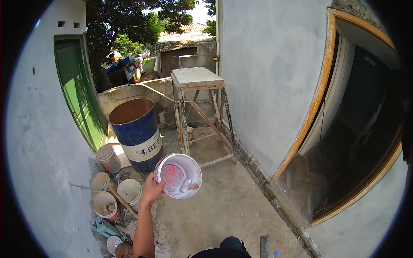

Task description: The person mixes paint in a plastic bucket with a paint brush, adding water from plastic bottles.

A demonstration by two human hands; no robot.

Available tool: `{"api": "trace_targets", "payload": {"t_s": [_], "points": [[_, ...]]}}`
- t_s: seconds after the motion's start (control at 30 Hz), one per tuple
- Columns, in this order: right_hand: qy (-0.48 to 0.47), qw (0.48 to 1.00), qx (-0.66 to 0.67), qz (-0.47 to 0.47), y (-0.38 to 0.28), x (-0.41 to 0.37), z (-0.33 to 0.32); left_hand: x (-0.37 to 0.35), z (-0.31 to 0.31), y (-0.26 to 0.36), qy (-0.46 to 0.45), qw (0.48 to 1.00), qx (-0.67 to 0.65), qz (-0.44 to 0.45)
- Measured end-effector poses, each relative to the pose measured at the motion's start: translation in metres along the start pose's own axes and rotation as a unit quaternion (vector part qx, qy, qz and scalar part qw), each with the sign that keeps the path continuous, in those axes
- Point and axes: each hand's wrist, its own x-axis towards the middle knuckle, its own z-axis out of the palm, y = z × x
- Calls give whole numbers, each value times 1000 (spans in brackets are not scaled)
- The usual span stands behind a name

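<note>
My left hand [152, 189] is closed on the left rim of a white plastic bucket [195, 170], with the thumb over the edge. The bucket is tipped so its inside faces me, and pink-red stains ring its bottom. A small whitish object with a reddish end [188, 185] lies inside against the lower right wall. The bucket is held out over the concrete floor [206, 215], in front of a blue drum. My right hand is outside the view.
A rusty-topped blue drum [140, 142] and a tall wooden-topped stand [198, 77] are ahead. Several dirty buckets [129, 189] and a long wooden handle [122, 200] line the left wall. On the right is an orange-framed doorway [325, 86]; a shallow gutter [275, 202] runs along that wall.
</note>
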Motion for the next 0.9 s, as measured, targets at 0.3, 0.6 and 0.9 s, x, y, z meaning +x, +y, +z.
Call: {"api": "trace_targets", "payload": {"t_s": [0.3, 0.6, 0.9], "points": [[-20, 997, 51, 46, -123, 44, -4, 233, 43, 186, -44, 992, 85, 81], [237, 936, 82, -248, -515, 105, -197, 452, 47, 329, -18, 990, 29, 140], [260, 753, 13, -605, -940, -164, -317, 653, 37, 337, -81, 980, 164, 78]]}}
